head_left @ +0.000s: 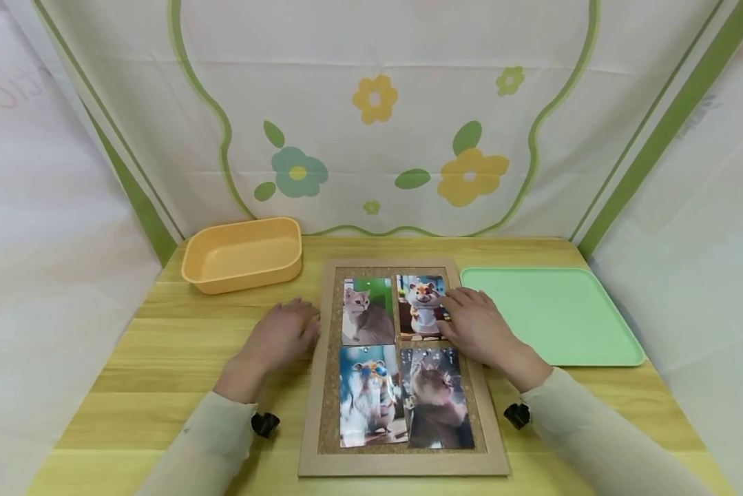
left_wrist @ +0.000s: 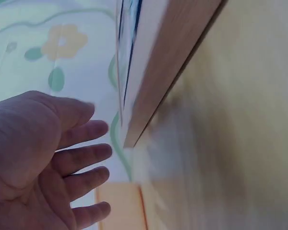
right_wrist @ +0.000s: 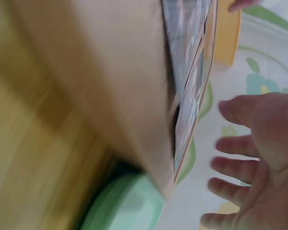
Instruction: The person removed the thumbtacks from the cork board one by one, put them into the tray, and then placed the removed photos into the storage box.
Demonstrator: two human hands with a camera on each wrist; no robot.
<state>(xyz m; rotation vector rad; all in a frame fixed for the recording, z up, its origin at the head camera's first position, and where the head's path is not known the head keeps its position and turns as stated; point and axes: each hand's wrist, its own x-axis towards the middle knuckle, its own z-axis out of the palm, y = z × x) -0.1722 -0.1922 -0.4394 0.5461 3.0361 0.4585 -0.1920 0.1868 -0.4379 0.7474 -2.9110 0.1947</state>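
Observation:
A wood-framed cork board (head_left: 403, 466) lies on the table with photos fixed to it. Top left is a cat photo (head_left: 368, 313); top right, a hamster photo (head_left: 422, 313). Below them are a hamster-in-glasses photo (head_left: 371, 396) and a darker cat photo (head_left: 439, 406). My left hand (head_left: 281, 335) is beside the board's left edge, its fingers loosely bent and holding nothing. Over the right edge hovers my right hand (head_left: 476, 325), overlapping the top-right photo's edge in the head view. The right wrist view shows its fingers (right_wrist: 235, 167) spread and relaxed, nothing between them.
An orange-yellow bin (head_left: 244, 258) stands at the back left of the wooden table (head_left: 154, 365). To the board's right lies a light green tray (head_left: 557, 317). Flower-printed cloth (head_left: 346, 41) hangs behind, and pale cloth encloses both sides.

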